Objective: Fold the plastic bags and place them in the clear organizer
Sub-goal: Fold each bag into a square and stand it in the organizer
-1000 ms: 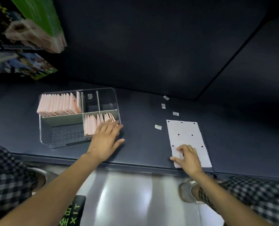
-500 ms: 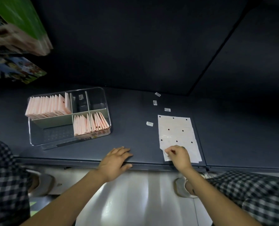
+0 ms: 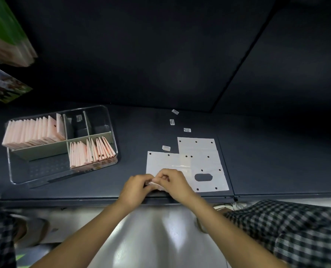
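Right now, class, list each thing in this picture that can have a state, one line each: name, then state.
clear organizer: open-topped, two compartments filled, others mostly bare.
folded bags: standing on edge in rows.
top plastic bag: unfolded, pulled leftward, near edge pinched.
bag stack: flat, unfolded on the counter.
left hand: pinching the bag's edge.
right hand: pinching the same edge.
small labels: loose, lying flat.

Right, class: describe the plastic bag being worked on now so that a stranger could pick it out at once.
Start at the clear plastic organizer on the dark counter and look right to the flat white bags. The one in question is the white, hole-punched plastic bag on the left, overlapping the stack of white bags. Only this one has its near edge pinched by both hands, left and right.
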The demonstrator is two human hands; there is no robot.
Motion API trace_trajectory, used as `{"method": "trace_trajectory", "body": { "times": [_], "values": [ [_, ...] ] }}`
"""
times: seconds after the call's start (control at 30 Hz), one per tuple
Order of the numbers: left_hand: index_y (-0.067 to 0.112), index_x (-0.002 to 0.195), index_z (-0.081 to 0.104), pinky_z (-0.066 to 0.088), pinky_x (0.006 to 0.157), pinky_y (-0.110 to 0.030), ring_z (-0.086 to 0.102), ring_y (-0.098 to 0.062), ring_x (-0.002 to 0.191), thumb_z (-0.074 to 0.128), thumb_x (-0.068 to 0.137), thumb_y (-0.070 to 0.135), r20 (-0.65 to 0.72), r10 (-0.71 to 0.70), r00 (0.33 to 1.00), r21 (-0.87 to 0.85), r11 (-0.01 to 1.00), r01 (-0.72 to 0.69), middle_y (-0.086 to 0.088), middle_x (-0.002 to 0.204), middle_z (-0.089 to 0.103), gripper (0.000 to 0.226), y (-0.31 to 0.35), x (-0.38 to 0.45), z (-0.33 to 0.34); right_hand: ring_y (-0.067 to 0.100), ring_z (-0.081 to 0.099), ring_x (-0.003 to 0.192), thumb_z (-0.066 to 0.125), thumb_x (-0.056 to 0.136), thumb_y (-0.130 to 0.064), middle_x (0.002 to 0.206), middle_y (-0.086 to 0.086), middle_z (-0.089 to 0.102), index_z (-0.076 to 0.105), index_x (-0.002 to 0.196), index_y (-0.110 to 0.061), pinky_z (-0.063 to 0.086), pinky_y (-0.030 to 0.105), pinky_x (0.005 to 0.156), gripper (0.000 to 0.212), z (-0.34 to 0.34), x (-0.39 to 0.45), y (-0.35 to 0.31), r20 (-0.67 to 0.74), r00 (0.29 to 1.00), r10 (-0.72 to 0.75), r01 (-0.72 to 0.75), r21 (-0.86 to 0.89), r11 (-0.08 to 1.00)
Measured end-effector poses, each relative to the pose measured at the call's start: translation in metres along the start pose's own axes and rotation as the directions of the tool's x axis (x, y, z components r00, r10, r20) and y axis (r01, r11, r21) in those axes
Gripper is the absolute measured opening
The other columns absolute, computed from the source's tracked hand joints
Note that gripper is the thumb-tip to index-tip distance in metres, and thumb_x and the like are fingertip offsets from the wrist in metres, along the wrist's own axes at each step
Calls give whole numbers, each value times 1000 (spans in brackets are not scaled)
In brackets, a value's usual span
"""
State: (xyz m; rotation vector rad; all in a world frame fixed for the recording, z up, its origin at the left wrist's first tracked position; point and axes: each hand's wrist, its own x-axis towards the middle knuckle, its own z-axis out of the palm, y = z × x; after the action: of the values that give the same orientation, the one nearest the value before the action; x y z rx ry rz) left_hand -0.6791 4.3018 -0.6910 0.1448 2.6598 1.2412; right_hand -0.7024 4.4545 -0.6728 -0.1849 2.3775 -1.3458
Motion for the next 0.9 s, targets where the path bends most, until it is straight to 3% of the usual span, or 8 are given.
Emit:
{"method": "trace_trajectory", "body": {
  "times": [0.1,0.2,0.3,0.4,0.5,0.6,0.73,0.9],
  "values": [
    [9,80,71,45,68,-34,57,-22,69,66,86,11,-5,-63,998,-116,991,62,-10,70,66,8,-7,4,-5,4,46,61,77,75,-19,69,-7,55,59,75,-25,38,14,60,19,-8,0,-2,88,996,13,-17,54,998],
    [12,79,70,46,69,-25,55,-1,65,63,90,10,-20,-176,984,-340,927,159,5,66,70,13,-10,5,-10,10,45,69,77,75,-23,73,-7,53,53,73,-26,34,22,60,24,-32,8,1,239,967,83,-18,-263,965],
    [18,72,65,40,60,-20,48,2,56,61,92,12,-43,-254,966,-405,888,216,13,53,59,21,-18,9,-12,23,44,72,67,84,-27,67,2,49,49,66,-13,31,33,62,28,-55,23,3,188,977,97,8,-492,871],
    [11,87,65,45,68,-28,58,-10,66,60,92,16,-106,-279,954,-405,889,214,5,69,66,9,-19,14,-14,23,54,80,65,85,-33,82,5,62,62,77,-14,41,34,71,21,-68,39,-1,79,993,84,-33,-504,863],
    [18,123,55,47,85,-30,58,-13,99,61,91,22,-255,-214,943,-205,965,163,6,110,64,33,-19,13,-12,20,52,79,63,87,-33,81,0,58,57,74,-20,37,31,67,20,-72,56,2,26,993,117,-89,-497,863],
    [16,128,53,38,94,-27,49,-18,116,63,90,22,-355,42,934,88,996,-11,3,125,56,40,-19,8,-11,22,54,83,62,88,-33,83,2,59,57,76,-16,38,32,69,22,-71,71,14,20,982,186,-151,-502,851],
    [15,138,46,6,118,-28,31,-22,140,54,95,31,-51,216,975,353,917,-185,-3,149,39,47,-23,3,3,24,56,94,61,88,-37,93,1,60,56,82,-20,42,34,81,19,-67,82,29,15,962,274,-224,-534,815],
    [20,152,12,-20,112,-33,-3,-17,147,26,101,47,230,153,961,614,743,-265,1,160,2,60,-38,-2,21,25,56,101,62,87,-40,105,3,63,57,87,-22,40,34,84,19,-64,89,37,-11,955,297,-247,-587,771]
  ]
}}
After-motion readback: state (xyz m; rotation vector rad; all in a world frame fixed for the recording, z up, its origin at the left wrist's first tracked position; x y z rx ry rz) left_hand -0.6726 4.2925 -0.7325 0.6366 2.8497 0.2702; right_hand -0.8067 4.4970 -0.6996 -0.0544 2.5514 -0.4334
